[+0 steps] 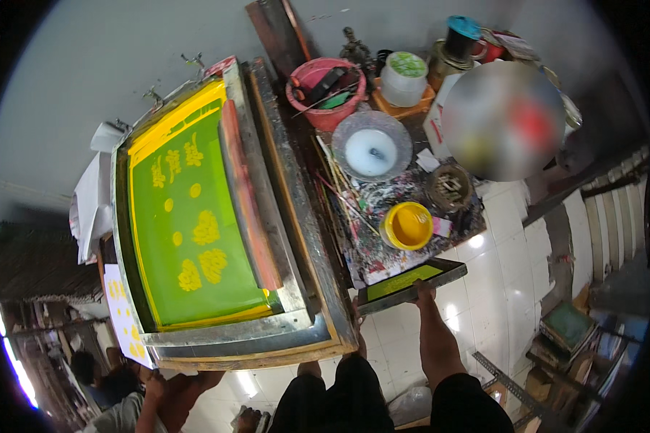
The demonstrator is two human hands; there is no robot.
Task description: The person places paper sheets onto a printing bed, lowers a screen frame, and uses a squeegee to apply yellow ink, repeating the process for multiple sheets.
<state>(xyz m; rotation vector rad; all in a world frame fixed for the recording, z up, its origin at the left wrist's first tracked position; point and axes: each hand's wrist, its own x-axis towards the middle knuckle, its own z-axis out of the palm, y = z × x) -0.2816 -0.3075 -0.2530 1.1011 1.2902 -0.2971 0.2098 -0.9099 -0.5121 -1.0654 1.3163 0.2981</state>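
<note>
My right hand [424, 291] grips the near right edge of a small dark-rimmed printing screen [412, 282] with green mesh, held tilted beside the table. At its left corner my left hand [356, 307] closes on the rim, mostly hidden by the table edge. To the left lies a large screen printing frame [296, 317] with green mesh and yellow flower-like marks. A long squeegee [244, 195] with a reddish handle rests along its right side. Just beyond the small screen stands an open tub of yellow ink [410, 225].
Around the ink are a bowl of whitish liquid [370, 153], a pink bucket of tools [326, 119], a bowl of butts [449, 187] and brushes [350, 202]. A person's hand [154, 382] is near a yellow-printed sheet [126, 317] at lower left. Shelving [574, 332] stands right.
</note>
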